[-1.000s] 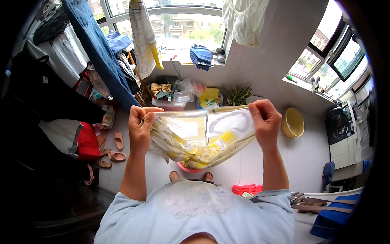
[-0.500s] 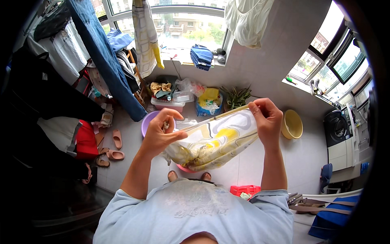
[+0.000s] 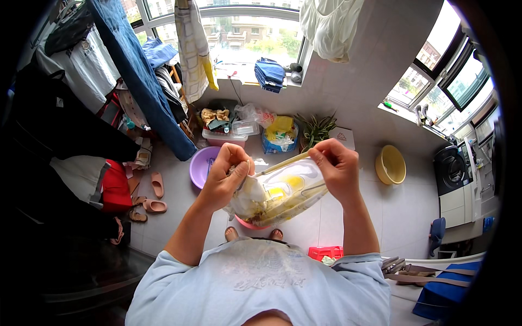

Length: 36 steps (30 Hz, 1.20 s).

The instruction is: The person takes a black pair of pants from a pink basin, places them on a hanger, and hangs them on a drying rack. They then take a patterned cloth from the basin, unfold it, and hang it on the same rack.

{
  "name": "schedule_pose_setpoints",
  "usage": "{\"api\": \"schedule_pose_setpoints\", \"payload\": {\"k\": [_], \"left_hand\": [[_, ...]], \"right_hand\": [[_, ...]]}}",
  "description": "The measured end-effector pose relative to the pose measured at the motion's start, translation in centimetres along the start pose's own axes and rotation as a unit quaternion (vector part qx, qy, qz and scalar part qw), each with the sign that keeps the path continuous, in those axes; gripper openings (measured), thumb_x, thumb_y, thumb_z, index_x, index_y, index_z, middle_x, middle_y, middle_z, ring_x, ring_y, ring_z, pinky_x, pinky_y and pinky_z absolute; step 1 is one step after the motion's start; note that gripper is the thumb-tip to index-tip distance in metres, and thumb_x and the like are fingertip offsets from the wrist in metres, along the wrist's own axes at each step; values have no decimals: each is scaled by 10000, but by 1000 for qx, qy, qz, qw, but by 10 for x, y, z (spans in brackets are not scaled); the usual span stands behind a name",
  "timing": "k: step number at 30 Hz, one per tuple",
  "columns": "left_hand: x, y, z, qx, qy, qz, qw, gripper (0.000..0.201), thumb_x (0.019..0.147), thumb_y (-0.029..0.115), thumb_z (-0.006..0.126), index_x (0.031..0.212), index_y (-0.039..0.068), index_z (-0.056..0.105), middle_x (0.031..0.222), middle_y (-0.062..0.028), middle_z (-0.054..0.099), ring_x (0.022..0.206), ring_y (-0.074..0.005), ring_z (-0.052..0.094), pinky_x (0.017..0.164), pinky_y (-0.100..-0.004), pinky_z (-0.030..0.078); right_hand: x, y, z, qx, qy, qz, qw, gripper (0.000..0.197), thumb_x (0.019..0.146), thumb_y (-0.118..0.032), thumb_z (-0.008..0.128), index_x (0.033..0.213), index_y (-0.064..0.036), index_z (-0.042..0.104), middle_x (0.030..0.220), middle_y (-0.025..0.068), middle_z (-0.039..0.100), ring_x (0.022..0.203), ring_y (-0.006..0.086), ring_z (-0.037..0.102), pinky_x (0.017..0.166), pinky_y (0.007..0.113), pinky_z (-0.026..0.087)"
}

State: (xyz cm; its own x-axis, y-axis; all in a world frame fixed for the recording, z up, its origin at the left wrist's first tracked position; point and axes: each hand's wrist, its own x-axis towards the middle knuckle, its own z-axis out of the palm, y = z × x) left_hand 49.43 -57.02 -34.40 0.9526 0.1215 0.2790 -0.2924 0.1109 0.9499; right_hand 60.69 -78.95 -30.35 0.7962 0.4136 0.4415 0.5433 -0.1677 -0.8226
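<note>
Between my hands hangs a white cloth (image 3: 288, 191) patterned in yellow and grey, with a yellowish hemmed edge along its top. My left hand (image 3: 224, 176) is closed on the cloth's left end, where the fabric is bunched. My right hand (image 3: 335, 167) pinches the hemmed edge at the right corner. The cloth sags in folds toward a pink basin (image 3: 251, 224) near my feet, mostly hidden beneath it. Whether the cloth's lower part rests in that basin cannot be seen.
A purple basin (image 3: 200, 167) stands on the floor to the left, a yellow basin (image 3: 390, 164) to the right. Against the far wall are a plastic box (image 3: 224, 138), a blue bag (image 3: 279, 142) and a plant (image 3: 316, 130). Clothes, including blue jeans (image 3: 138, 81), hang at the left.
Both hands have drawn closer together, the right moving left and slightly down, the left moving slightly right. The cloth's stretched edge is shorter, and more of the purple basin shows.
</note>
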Motion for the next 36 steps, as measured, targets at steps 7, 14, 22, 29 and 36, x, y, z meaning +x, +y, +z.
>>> {"api": "schedule_pose_setpoints", "payload": {"k": [7, 14, 22, 29, 36], "left_hand": [[2, 6, 7, 213, -30, 9, 977, 111, 851, 34, 616, 937, 64, 552, 832, 26, 491, 718, -47, 415, 643, -198, 366], [0, -3, 14, 32, -4, -15, 999, 52, 933, 60, 520, 930, 28, 479, 932, -23, 595, 769, -75, 472, 692, -229, 415], [-4, -3, 24, 107, 19, -45, 993, 104, 961, 136, 525, 1014, 48, 509, 853, 21, 483, 729, -49, 417, 630, -185, 354], [-5, -4, 16, 224, -34, 14, 974, 58, 851, 27, 623, 822, 3, 579, 770, -15, 470, 696, -103, 450, 616, -240, 354], [-11, 27, -3, 109, -11, 54, 992, 69, 827, -1, 609, 772, 15, 571, 718, -5, 456, 623, -76, 386, 559, -226, 286]], "right_hand": [[-10, -4, 18, 0, -74, -16, 997, 82, 839, -44, 669, 807, -11, 601, 548, -15, 465, 502, 40, 362, 453, 226, 297], [-18, -10, 39, 34, -117, -13, 993, 91, 841, -52, 670, 818, -13, 592, 570, 0, 488, 509, 47, 388, 466, 227, 333], [-19, -12, 59, 22, -152, -20, 988, 128, 882, -94, 632, 912, -28, 527, 614, 46, 525, 544, 95, 466, 489, 255, 370], [-21, 9, 54, 110, -209, 46, 971, 198, 922, -185, 594, 838, -25, 513, 627, 3, 490, 586, 75, 437, 513, 243, 354], [-35, 89, 52, 222, -374, 153, 887, 331, 929, -300, 564, 777, -11, 621, 697, -31, 540, 632, 51, 427, 556, 242, 382]]}}
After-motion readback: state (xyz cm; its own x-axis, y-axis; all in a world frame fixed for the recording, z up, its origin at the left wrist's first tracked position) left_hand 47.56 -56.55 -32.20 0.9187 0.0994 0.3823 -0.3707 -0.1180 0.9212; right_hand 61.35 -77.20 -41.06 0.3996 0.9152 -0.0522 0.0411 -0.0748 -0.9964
